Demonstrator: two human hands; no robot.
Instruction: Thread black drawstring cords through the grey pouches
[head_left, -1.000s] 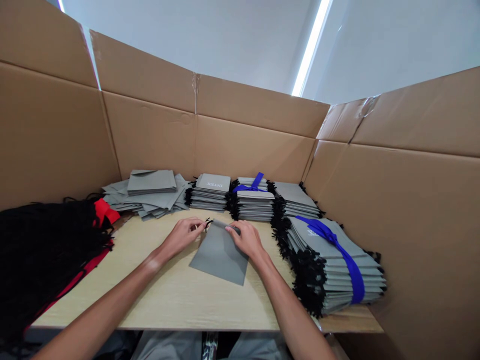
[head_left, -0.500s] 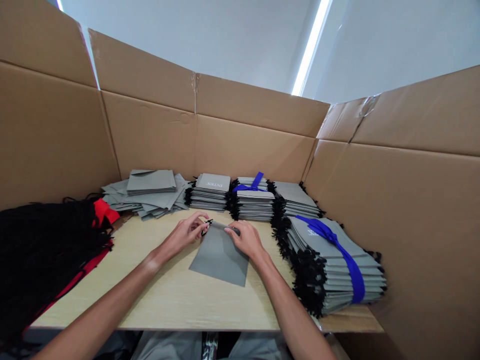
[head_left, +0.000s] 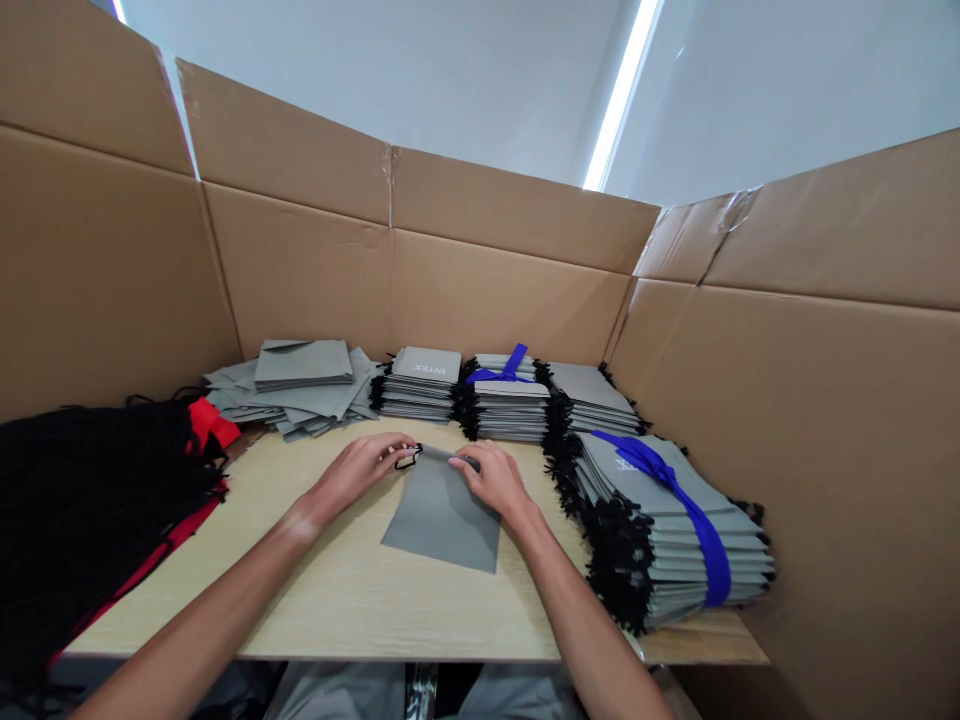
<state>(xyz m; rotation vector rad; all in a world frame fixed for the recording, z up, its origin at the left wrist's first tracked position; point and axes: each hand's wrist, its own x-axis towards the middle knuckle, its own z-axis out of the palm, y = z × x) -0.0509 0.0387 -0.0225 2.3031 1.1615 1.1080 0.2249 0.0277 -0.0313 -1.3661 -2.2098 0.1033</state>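
A grey fabric pouch (head_left: 446, 520) lies in front of me, its top edge raised between my hands. My left hand (head_left: 367, 465) pinches a thin black cord (head_left: 407, 460) at the pouch's top left corner; a small loop of it hangs below the fingertips. With thumb and fingers closed on the top right edge, my right hand (head_left: 487, 475) holds the pouch. A short dark piece shows beside the right thumb, and I cannot tell what it is.
Loose grey pouches (head_left: 300, 365) pile at the back left. Stacked pouches with black cords (head_left: 427, 385) stand behind; a bundle tied with blue ribbon (head_left: 675, 530) is at right. Black cords (head_left: 97, 530) heap on red cloth at left. Cardboard walls (head_left: 510, 270) surround the table (head_left: 322, 610).
My left fingers have shifted their hold on the cord, and its loop now shows below them. The pouch's lower edge has swung slightly right. My right hand stays almost still.
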